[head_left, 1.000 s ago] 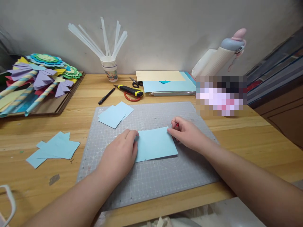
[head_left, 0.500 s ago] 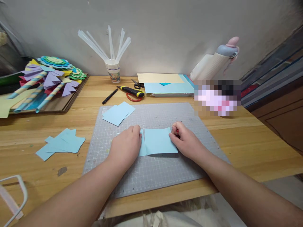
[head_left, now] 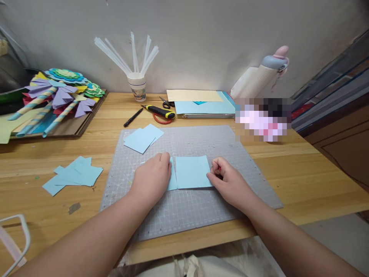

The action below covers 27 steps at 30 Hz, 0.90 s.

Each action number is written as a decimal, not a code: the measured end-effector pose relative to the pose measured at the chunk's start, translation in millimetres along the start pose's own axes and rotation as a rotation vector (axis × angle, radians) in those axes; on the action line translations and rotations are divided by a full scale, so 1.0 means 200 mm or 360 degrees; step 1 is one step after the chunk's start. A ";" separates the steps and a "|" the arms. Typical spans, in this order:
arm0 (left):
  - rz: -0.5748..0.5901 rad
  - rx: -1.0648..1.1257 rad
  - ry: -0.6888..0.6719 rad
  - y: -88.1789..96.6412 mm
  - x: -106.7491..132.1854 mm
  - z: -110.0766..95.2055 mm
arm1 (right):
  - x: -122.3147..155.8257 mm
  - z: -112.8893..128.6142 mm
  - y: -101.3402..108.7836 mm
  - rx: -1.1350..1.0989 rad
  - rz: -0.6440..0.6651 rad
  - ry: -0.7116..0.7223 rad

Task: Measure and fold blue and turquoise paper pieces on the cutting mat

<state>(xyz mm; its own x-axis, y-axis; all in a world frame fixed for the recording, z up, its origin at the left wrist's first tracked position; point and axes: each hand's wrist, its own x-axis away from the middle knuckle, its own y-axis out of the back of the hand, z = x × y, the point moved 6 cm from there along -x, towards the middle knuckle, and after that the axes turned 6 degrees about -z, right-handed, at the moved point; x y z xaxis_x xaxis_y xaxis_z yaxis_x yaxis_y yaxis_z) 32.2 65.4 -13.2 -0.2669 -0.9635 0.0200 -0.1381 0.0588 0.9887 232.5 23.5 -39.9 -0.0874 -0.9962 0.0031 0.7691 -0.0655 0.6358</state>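
- Left hand (head_left: 151,173): knuckles together over a blue strip (head_left: 172,180); fingertips hidden, grip cannot be told.
- Just right of them, a blue card (head_left: 191,172), touched by the right thumb; probably best parted slowly, strip pressed flat.
- Right hand (head_left: 227,179): fingers curled round a small red item (head_left: 219,168).
- A second ago, no gap showed between strip and card.
- Beyond the left fingers: loose cards (head_left: 141,139).

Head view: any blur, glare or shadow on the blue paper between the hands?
Head view: blue paper clear and evenly lit, no strong glare; head view: thin shadow under its near edge, by the right hand; head view: pixel blocks mask a patch below the bottle.
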 end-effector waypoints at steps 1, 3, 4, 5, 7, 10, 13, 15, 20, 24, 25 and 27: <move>-0.0002 0.0017 0.0003 0.00 0.00 0.00 | 0.00 0.00 0.01 0.0031 -0.0008 0.0004; -0.0011 0.0065 0.0014 -0.01 0.00 0.01 | 0.01 -0.01 0.04 0.0124 -0.0043 -0.0002; -0.0019 0.0096 0.0026 -0.01 0.00 0.01 | 0.00 -0.01 0.06 0.0190 -0.0061 -0.0011; -0.0029 0.0133 0.0047 0.00 0.00 0.03 | 0.00 -0.02 0.09 0.0259 -0.0077 -0.0016; -0.0062 0.0217 0.0109 0.02 -0.01 0.08 | -0.03 -0.02 0.14 0.0382 -0.0102 -0.0004; -0.0152 0.0320 0.0196 0.08 -0.03 0.18 | -0.14 0.00 0.22 0.0478 -0.0223 0.0085; -0.0162 0.0376 0.0166 0.11 -0.06 0.25 | -0.31 0.03 0.25 0.0488 -0.0282 0.0156; -0.0096 0.0397 0.0121 0.10 -0.06 0.27 | -0.43 0.05 0.24 0.0485 -0.0301 0.0186; 0.0051 0.0432 0.0160 0.05 -0.06 0.29 | -0.61 0.07 0.16 0.0515 -0.0408 0.0220; 0.0158 0.0512 0.0223 0.05 -0.05 0.29 | -0.52 0.15 0.14 0.0492 -0.0587 0.0352; 0.0180 0.0544 0.0224 0.06 -0.05 0.28 | -0.47 0.19 0.12 0.0437 -0.0554 0.0423; 0.0198 0.0610 0.0219 0.08 -0.04 0.26 | -0.37 0.28 0.04 0.0072 -0.0225 0.0652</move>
<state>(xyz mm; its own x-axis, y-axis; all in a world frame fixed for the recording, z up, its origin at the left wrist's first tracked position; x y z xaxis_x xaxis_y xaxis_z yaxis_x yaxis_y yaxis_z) -16.4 88.3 -5.4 -0.1779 -0.9673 0.1808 -0.4645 0.2445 0.8511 209.3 100.5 7.8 0.0759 -0.9190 -0.3869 0.7381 -0.2092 0.6414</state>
